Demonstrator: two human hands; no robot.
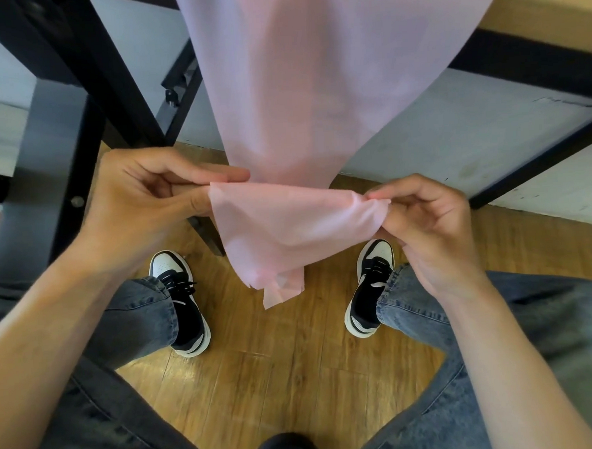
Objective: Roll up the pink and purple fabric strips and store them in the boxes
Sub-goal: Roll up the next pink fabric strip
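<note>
A sheer pink fabric strip [301, 86] hangs down from above the top of the view to my hands, and its lower end is folded over and droops between my knees. My left hand [139, 205] pinches the left edge of the fold between thumb and fingers. My right hand [428, 224] pinches the bunched right edge. The two hands hold the fold stretched across between them. No purple strip and no box is in view.
A black metal table frame [84, 81] with a leg stands at the left and behind the fabric. A low pale shelf [472, 139] with a dark rim runs to the right. My legs in jeans and two black-and-white shoes [182, 299] rest on the wooden floor [278, 379].
</note>
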